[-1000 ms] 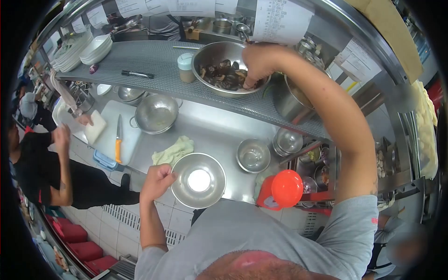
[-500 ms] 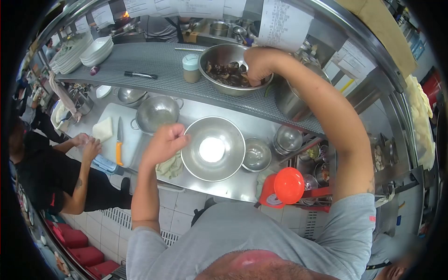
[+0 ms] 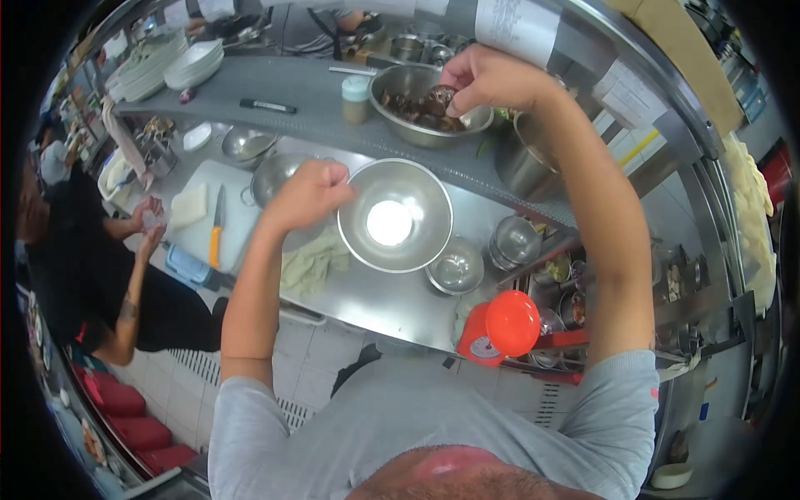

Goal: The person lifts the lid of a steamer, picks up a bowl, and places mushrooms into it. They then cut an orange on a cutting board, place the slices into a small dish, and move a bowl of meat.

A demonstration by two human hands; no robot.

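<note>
My left hand (image 3: 312,193) is closed on the left rim of an empty steel bowl (image 3: 367,237), which it holds tilted above the steel counter. Up on the grey shelf stands a metal bowl (image 3: 396,123) with dark, wet-looking pieces (image 3: 408,107) in it. My right hand (image 3: 479,81) is over that bowl, its fingers pinched round a dark piece (image 3: 441,98). A jar with a pale lid (image 3: 355,98) is just left of the shelf bowl, and a tall steel pot (image 3: 529,162) is to its right.
Left on the counter are a cutting board (image 3: 236,196) with an orange-handled knife (image 3: 216,233), a colander (image 3: 271,177) and a cloth (image 3: 312,262). Small bowls (image 3: 455,267) and a red scale (image 3: 482,337) are at the right. A co-worker (image 3: 83,250) stands at the far left.
My right hand has lifted from inside the shelf bowl with a dark piece in its fingers. My left hand and the empty bowl have moved up, nearer the shelf. The view has shifted slightly.
</note>
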